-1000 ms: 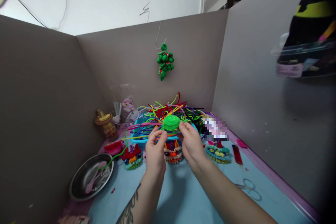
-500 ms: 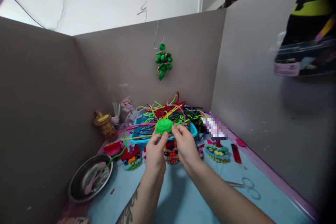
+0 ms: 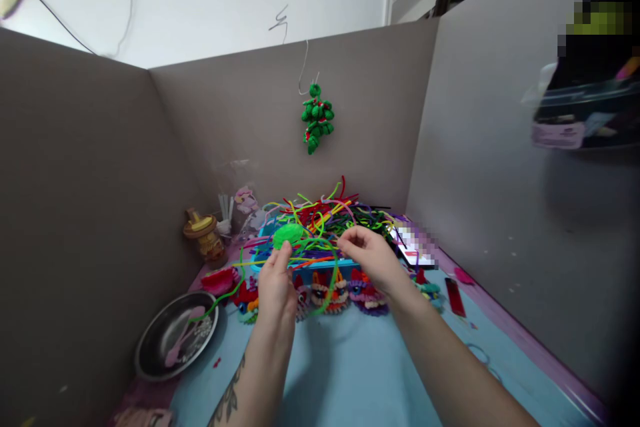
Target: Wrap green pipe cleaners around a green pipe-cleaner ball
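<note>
My left hand (image 3: 277, 283) is closed, thumb and fingers gripping a bright green coiled pipe cleaner piece (image 3: 287, 235), rounded like a small dome. From this piece a loose green pipe cleaner strand (image 3: 334, 283) arcs to the right and hangs down. My right hand (image 3: 367, 253) is in a pinch, with the strand at its fingertips. Both hands are raised in front of a blue basket (image 3: 300, 273) heaped with multicoloured pipe cleaners (image 3: 325, 213). Below them stand several colourful pipe cleaner faces, among them an orange one (image 3: 330, 293) and a purple one (image 3: 369, 295).
A metal bowl (image 3: 145, 353) with a pink spoon (image 3: 175, 350) sits at the left. Behind it stands a brown-lidded jar (image 3: 206, 240). Scissors (image 3: 479, 352), a red object (image 3: 455, 297) and a phone (image 3: 413, 247) lie right. Grey partitions (image 3: 240, 113) enclose the table; a green ornament (image 3: 317, 120) hangs there.
My hands have moved apart: the left, with the green coil, went left, and the right went slightly right. A loose green strand now loops between them. The view has shifted a little.
</note>
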Available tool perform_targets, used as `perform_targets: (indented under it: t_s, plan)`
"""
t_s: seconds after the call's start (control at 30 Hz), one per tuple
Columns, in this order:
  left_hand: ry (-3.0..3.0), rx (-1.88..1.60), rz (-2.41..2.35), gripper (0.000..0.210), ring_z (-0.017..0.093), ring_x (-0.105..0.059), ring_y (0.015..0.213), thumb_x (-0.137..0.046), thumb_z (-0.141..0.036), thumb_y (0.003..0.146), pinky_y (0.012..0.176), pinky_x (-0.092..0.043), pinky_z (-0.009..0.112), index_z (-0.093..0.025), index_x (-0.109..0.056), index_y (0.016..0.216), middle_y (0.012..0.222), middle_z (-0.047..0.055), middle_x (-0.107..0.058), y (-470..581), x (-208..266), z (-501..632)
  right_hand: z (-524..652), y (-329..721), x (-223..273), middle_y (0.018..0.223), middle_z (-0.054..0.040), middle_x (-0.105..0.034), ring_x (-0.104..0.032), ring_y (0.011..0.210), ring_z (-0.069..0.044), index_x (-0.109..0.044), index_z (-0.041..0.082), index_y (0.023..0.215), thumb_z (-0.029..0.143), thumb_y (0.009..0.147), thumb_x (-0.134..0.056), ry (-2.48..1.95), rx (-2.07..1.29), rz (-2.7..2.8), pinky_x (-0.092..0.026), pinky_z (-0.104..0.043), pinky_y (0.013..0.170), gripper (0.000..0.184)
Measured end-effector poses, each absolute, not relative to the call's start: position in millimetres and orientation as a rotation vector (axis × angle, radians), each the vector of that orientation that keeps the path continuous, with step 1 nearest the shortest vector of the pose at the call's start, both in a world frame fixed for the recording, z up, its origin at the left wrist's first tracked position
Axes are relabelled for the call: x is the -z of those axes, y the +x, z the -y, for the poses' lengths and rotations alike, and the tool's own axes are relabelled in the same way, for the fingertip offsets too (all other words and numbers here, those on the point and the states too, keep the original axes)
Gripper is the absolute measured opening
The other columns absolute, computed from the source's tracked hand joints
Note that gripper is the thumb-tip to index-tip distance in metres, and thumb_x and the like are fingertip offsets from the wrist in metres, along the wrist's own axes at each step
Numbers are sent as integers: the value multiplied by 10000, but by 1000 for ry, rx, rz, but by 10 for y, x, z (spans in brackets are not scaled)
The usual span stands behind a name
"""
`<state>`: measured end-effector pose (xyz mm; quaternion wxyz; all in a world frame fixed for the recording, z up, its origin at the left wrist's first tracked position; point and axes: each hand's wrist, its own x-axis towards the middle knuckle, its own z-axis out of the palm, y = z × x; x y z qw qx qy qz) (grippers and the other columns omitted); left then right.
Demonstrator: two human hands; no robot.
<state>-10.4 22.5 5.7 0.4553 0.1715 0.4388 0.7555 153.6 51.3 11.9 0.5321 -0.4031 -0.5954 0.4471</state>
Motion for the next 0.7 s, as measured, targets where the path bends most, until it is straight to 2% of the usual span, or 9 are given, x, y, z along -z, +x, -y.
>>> perform_targets:
  t_s: [0.1, 0.23, 0.47, 0.6, 0.7]
  plan:
    - [397, -1869, -1039, 404, 117, -571, 664, -877, -341, 409, 630, -374, 248, -150, -663, 694, 691, -20, -658, -186, -109, -233, -535, 1552, -88, 609, 61, -512, -479, 560, -114, -559, 187, 833, 344, 638, -705, -1009, -1072, 1508, -367, -244, 552, 290]
    - [326, -1916, -977, 390, 104, -564, 663, -886, -317, 408, 647, -382, 251, -162, -650, 677, 672, -42, -647, -248, -132, -229, -528, 1412, 24, 577, 75, -498, -445, 498, -99, -566, 166, 962, 364, 682, -677, -1049, -1182, 1619, -327, -229, 493, 360]
    - [339, -1859, -888, 394, 124, -584, 745, -879, -343, 435, 682, -394, 267, -180, -664, 723, 781, -27, -684, -245, -143, -202, -531, 1161, 214, 547, 57, -503, -438, 490, -93, -581, 175, 752, 350, 696, -656, -980, -1261, 1579, -329, -213, 469, 198]
    - [404, -1884, -924, 397, 122, -573, 732, -883, -350, 406, 704, -386, 263, -174, -651, 676, 720, -43, -663, -272, -158, -197, -572, 1304, 129, 531, 44, -458, -385, 482, -93, -563, 174, 646, 415, 720, -628, -1018, -1080, 1511, -293, -212, 437, 260]
    - [495, -1839, -1021, 396, 125, -560, 741, -885, -358, 398, 702, -368, 255, -161, -641, 639, 690, -41, -641, -307, -148, -209, -561, 1505, -31, 568, 30, -465, -386, 517, -104, -573, 173, 684, 463, 737, -621, -1005, -944, 1411, -295, -219, 456, 299]
